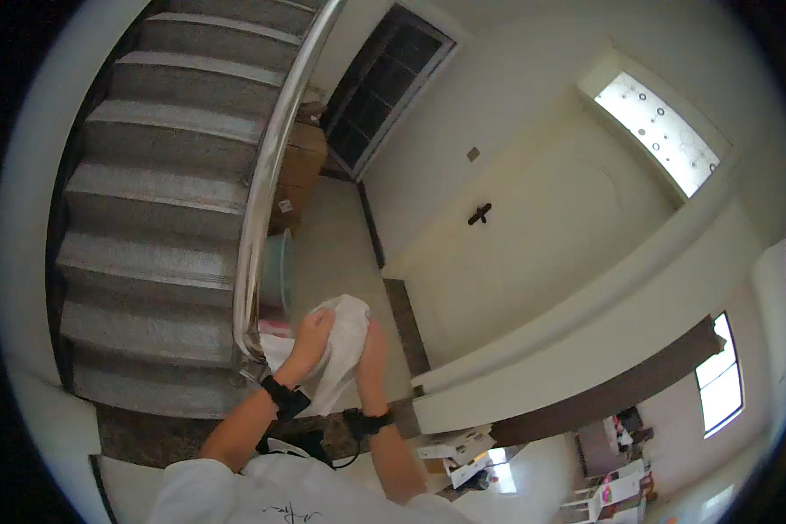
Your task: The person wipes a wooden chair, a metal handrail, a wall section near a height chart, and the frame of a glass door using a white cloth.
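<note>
A white cloth (348,321) is bunched between my two hands, in front of my chest. My left hand (315,337) grips its left side with the fingers curled in. My right hand (371,350) is on the cloth's right side; its fingers are mostly hidden behind the fabric. A loose end of the cloth hangs down between my wrists. Each wrist wears a black band, and a thin black cable runs near the right one.
To my left rises a staircase (150,216) with a shiny metal handrail (262,177). Cardboard boxes (299,157) and a pale blue tub (276,272) stand behind the rail. A dark paned door (386,92) is beyond. Open boxes (458,449) sit on the floor at lower right.
</note>
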{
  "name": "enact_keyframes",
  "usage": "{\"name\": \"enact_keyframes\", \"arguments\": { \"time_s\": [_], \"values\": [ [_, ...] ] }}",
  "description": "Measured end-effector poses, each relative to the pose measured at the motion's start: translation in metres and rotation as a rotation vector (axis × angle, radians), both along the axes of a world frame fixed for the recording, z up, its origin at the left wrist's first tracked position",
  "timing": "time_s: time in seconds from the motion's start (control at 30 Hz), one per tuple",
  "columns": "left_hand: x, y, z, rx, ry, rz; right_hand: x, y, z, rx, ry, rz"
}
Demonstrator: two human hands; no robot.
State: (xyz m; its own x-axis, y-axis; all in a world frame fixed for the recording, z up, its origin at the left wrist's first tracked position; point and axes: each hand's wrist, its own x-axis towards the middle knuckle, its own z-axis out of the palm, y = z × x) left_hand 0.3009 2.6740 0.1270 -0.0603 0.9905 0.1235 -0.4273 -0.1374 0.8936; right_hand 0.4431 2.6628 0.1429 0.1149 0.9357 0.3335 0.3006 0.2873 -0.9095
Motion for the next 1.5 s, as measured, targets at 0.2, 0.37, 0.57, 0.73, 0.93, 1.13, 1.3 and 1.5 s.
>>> {"name": "enact_keyframes", "arguments": {
  "time_s": [0.2,0.37,0.57,0.73,0.93,1.13,1.3,1.5],
  "values": [
    [0.01,-0.035,0.048,0.229,0.759,0.394,-0.01,-0.013,0.022,0.232,-0.498,-0.006],
    [0.004,-0.036,0.037,0.196,0.571,0.349,-0.007,-0.002,0.055,-0.105,-0.321,0.18],
    [-0.001,-0.038,0.031,-0.125,0.415,0.14,-0.006,-0.021,0.026,-0.19,0.1,0.039],
    [-0.028,-0.062,0.063,0.03,0.494,0.246,-0.033,-0.063,0.041,0.2,-0.178,-0.184],
    [-0.058,-0.012,-0.011,-0.063,0.784,0.24,0.015,-0.054,0.058,-0.102,0.288,-0.087],
    [-0.038,-0.021,0.002,0.038,1.521,0.001,0.03,-0.022,0.029,-0.362,-0.033,-0.142],
    [-0.058,-0.028,-0.032,0.188,1.354,0.167,0.017,-0.053,0.024,-0.054,-0.194,-0.121],
    [-0.127,-0.061,0.082,0.101,1.017,0.732,-0.001,-0.086,0.075,-0.025,0.018,-0.229]
  ]
}}
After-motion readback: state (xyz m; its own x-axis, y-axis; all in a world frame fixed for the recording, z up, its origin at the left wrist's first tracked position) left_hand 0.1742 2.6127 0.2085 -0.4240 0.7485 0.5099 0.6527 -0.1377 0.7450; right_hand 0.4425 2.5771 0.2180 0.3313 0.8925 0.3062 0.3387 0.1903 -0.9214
